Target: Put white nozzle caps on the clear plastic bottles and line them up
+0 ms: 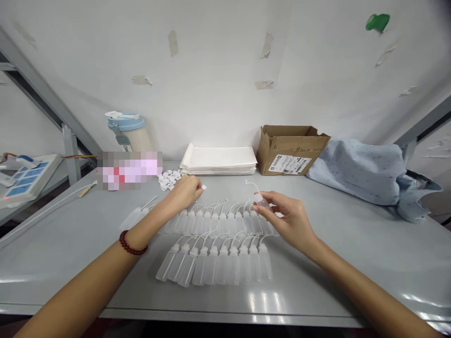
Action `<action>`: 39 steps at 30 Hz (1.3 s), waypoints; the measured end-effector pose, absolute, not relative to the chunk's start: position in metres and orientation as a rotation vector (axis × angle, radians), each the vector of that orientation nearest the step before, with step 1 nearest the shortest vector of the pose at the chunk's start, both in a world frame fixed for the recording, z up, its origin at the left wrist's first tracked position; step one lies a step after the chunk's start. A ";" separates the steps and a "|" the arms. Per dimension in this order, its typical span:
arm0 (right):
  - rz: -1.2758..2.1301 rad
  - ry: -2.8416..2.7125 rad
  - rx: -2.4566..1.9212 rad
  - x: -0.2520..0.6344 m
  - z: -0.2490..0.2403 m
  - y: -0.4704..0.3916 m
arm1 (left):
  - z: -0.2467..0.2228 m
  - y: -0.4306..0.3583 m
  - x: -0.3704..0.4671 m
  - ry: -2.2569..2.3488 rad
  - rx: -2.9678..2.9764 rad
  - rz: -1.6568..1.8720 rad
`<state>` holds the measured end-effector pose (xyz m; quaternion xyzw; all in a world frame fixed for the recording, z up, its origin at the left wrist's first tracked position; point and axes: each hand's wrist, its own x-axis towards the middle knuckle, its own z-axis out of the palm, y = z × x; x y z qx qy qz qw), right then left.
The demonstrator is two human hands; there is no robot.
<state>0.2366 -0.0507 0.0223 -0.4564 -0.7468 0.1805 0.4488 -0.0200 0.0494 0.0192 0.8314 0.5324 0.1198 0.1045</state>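
Observation:
Between the fingertips of my left hand point(185, 191) is a small white cap point(204, 187), with the hand closed in a pinch. My right hand point(291, 217) grips a small translucent squeeze bottle point(262, 202), whose thin bent spout points up and left. Below both hands lie two rows of similar bottles: a back row point(211, 224), partly hidden by my left arm and right fingers, and a front row point(223, 266). A few more bottles point(132, 218) lie left of my left wrist. Just behind my left hand is a pile of small white caps point(169, 180).
A stack of white sheets or envelopes point(220, 159) lies by the wall, beside an open cardboard box point(292, 149). Light-blue cloth point(355, 171) is at the right. At the back left stand a blue-lidded drink bottle point(130, 131) and a blurred pink item point(141, 169).

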 end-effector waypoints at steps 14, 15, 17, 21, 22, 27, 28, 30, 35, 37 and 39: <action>0.113 -2.064 -0.970 0.233 0.019 -0.053 | 0.024 0.044 -0.010 1.536 2.382 0.489; 0.110 -2.066 -0.975 0.233 0.019 -0.053 | 0.030 0.038 -0.009 1.511 2.356 0.510; 0.096 -2.072 -0.986 0.234 0.019 -0.052 | 0.039 0.024 -0.005 1.422 2.297 0.530; 0.043 -2.090 -0.973 0.234 0.016 -0.052 | 0.047 -0.008 0.010 0.996 1.866 0.616; 0.036 -2.098 -0.959 0.233 0.015 -0.053 | 0.047 -0.015 0.014 0.967 1.812 0.617; -0.003 -2.182 -0.903 0.231 0.013 -0.056 | 0.042 -0.035 0.028 1.021 1.782 0.841; -0.021 -2.194 -0.902 0.230 0.012 -0.057 | 0.041 -0.037 0.029 1.025 1.766 0.862; -0.054 -2.208 -0.902 0.230 0.012 -0.058 | 0.039 -0.038 0.030 1.008 1.723 0.869; -0.084 -2.218 -0.851 0.228 0.012 -0.058 | 0.034 -0.040 0.032 0.974 1.674 0.883; -0.113 -2.228 -0.825 0.227 0.013 -0.059 | 0.033 -0.041 0.034 0.949 1.648 0.879; -0.158 -2.228 -0.830 0.226 0.013 -0.060 | 0.033 -0.042 0.034 0.936 1.614 0.881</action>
